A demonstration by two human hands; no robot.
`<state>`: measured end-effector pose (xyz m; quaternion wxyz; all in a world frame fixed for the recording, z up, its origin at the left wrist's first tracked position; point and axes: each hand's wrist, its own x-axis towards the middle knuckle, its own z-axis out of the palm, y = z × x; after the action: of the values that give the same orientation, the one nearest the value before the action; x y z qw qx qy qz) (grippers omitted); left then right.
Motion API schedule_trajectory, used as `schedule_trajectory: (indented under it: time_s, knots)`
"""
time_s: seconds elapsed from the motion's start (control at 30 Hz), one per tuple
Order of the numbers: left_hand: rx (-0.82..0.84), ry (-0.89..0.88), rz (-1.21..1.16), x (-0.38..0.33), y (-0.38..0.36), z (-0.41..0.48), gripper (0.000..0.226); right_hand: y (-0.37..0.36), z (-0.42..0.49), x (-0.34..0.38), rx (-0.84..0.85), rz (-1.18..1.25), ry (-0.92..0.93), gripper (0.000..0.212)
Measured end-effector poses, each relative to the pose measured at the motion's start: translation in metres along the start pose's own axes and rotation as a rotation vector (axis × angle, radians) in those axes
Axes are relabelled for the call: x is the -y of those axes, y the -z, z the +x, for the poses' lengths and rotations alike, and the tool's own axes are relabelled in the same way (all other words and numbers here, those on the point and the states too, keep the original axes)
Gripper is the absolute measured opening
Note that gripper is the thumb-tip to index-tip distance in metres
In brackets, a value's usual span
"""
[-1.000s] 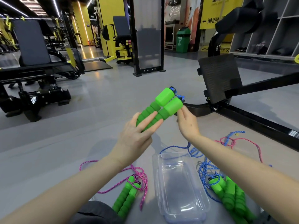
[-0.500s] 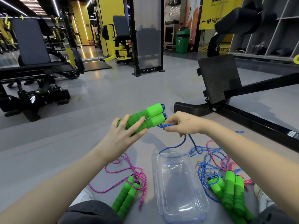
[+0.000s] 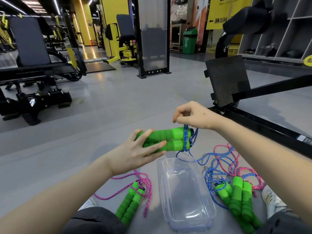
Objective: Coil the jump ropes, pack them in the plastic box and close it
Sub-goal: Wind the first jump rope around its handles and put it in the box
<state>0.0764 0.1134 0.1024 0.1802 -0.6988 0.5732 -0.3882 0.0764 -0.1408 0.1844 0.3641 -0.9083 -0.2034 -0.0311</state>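
Grips the paired green foam handles (image 3: 170, 141) with the left hand (image 3: 135, 155); pinches the blue cord (image 3: 185, 137) with the right hand (image 3: 192, 115), looped round their ends, just above the box's (image 3: 160, 179) far end. Probably light: squashy, grippy foam, limp tangle-prone cord, so best held by the handles. Yet to coil: the ropes (image 3: 217, 168) either side of the box.

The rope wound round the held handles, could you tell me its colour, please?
The rope is blue with paler flecks, clearest in the head view.

Bare left hand (image 3: 138, 154) and right hand (image 3: 190, 115), dark grey trousers (image 3: 91, 220), pale patterned sneakers (image 3: 273, 200).
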Motion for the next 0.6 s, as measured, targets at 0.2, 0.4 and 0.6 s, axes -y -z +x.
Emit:
schedule_trajectory:
  time_s: [0.2,0.4,0.6]
  knots:
    - [-0.119,0.001,-0.079,-0.011,0.008,0.016,0.038,0.009,-0.005,-0.013,0.035,0.278,-0.100,0.018]
    - [-0.195,0.055,-0.076,-0.013,0.019,0.034,0.032,-0.002,-0.009,-0.038,0.116,0.846,-0.197,0.027]
    - [-0.202,0.158,-0.043,-0.010,0.014,0.032,0.035,-0.023,-0.009,-0.044,-0.077,1.185,-0.405,0.053]
